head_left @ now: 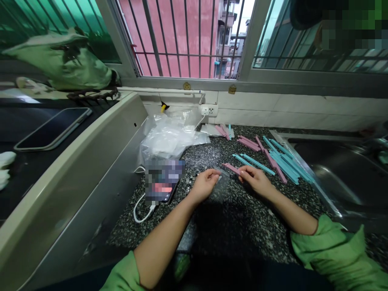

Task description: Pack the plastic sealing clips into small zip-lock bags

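My left hand is closed, its fingertips pinching the edge of a small transparent plastic bag. Pinched between the thumb and fingers of my right hand is a pink plastic strip, its far end at the bag's top edge. Whether that end is inside the bag, I cannot tell. Just beyond my right hand lie light-blue strips. More blue strips lie to the right beside a long pink strip, and pink strips rest farther back.
A heap of clear plastic bags sits at the back left. In front of it a phone is plugged into a white cable. A metal sink borders the dark speckled counter on the right; a raised ledge stands left.
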Demonstrator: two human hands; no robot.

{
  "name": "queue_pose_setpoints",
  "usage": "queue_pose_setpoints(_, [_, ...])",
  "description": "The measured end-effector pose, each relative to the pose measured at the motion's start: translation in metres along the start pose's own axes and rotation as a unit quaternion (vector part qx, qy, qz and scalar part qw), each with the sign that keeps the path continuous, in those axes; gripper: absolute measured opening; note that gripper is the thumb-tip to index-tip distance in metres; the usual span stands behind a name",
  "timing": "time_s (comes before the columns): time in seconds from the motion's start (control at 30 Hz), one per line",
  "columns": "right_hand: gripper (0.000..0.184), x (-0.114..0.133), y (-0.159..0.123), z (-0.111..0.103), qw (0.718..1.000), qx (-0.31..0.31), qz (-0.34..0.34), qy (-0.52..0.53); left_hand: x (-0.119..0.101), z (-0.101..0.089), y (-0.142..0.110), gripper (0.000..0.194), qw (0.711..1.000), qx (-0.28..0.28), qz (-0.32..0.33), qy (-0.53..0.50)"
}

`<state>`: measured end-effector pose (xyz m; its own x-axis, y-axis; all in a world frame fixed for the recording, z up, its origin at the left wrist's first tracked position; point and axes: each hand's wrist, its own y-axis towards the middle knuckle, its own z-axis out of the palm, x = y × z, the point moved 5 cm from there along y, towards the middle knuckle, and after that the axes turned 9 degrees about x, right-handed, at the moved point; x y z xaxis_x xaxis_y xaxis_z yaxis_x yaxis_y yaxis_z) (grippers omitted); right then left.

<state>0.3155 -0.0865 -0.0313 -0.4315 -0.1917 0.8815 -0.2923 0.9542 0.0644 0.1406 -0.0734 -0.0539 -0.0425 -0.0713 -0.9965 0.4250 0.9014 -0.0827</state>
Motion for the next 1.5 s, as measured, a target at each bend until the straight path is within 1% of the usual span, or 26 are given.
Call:
queue_pose_setpoints(0.07, [0.036,0.003,-0.002,0.008,0.999,0.017,0.0,0.044,0.003,0.001,0.001,0.014,1.0,0.004,-0.004,-0.027])
queue_pose_setpoints(0.13, [0.039,0.005,-0.003,0.015,0.997,0.034,-0.002,0.064,0.004,0.003,0.001,0.018,0.999,0.02,-0.007,-0.049])
queue_pose_setpoints(0.27, [0.045,0.008,-0.006,0.025,0.997,0.049,-0.007,0.054,0.0,0.008,-0.002,0.019,0.996,0.06,0.001,-0.06])
queue_pose_setpoints(0.37, [0.044,0.005,-0.006,0.029,0.998,0.043,0.003,0.052,-0.005,0.009,-0.005,0.019,0.996,0.067,0.008,-0.059])
queue_pose_setpoints(0.53, [0.045,-0.004,-0.006,0.031,0.998,0.04,0.03,0.038,-0.008,0.01,-0.007,0.019,0.996,0.069,0.006,-0.054])
queue_pose_setpoints(0.73, [0.046,0.002,-0.005,0.033,0.999,0.038,0.015,-0.011,-0.011,0.011,-0.007,0.031,0.997,0.056,0.018,-0.055])
queue_pose_setpoints(0.83, [0.046,0.004,-0.007,0.036,0.999,0.042,0.008,-0.023,-0.009,0.009,-0.007,0.038,0.999,0.036,0.014,-0.035])
queue_pose_setpoints(0.97, [0.041,0.003,-0.009,0.037,0.999,0.039,0.009,-0.027,-0.005,0.004,-0.005,0.041,0.999,0.024,0.007,-0.033])
queue_pose_setpoints(1.0, [0.037,0.003,-0.01,0.036,0.999,0.027,0.001,-0.042,-0.004,0.002,-0.004,0.041,0.999,0.016,0.006,-0.039])
queue_pose_setpoints(1.07, [0.028,0.005,-0.013,0.032,0.994,-0.01,-0.025,-0.106,-0.003,-0.002,-0.003,0.04,0.998,-0.007,0.007,-0.055])
queue_pose_setpoints(1.13, [0.027,0.007,-0.015,0.029,0.98,-0.044,-0.051,-0.186,-0.001,-0.006,-0.002,0.04,0.997,-0.025,0.009,-0.072])
queue_pose_setpoints(1.2, [0.03,0.009,-0.017,0.029,0.965,-0.066,-0.079,-0.242,0.0,-0.007,-0.002,0.04,0.996,-0.029,0.011,-0.082])
queue_pose_setpoints(1.37, [0.021,0.01,-0.019,0.031,0.939,-0.086,-0.149,-0.298,0.001,-0.004,-0.002,0.041,0.997,-0.014,0.011,-0.079])
queue_pose_setpoints(1.5, [0.021,0.009,-0.019,0.029,0.933,-0.089,-0.159,-0.312,-0.005,-0.001,-0.004,0.042,0.998,0.006,0.025,-0.064])
